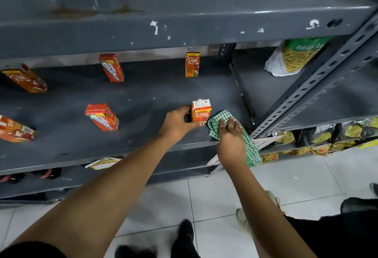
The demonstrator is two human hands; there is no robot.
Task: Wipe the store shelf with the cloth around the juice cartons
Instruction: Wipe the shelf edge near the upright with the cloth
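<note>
The grey metal shelf [143, 94] carries several orange-red juice cartons. My left hand [178, 122] grips an upright "Real" carton [200, 111] near the shelf's front right. Just right of that carton, my right hand [230, 137] presses a green-and-white checked cloth [217, 119] onto the shelf; the cloth's tail hangs over the front edge. A second upright carton [192, 64] stands at the back. Other cartons lie tilted at the back middle [112, 67], front middle [102, 117], back left [25, 78] and front left [15, 128].
A slotted upright post [319, 79] bounds the shelf on the right. Beyond it stands a snack bag [296, 57], with yellow packets [327, 137] on the shelf below. An upper shelf [184, 18] overhangs. White floor tiles [225, 194] and shoes [185, 235] are below.
</note>
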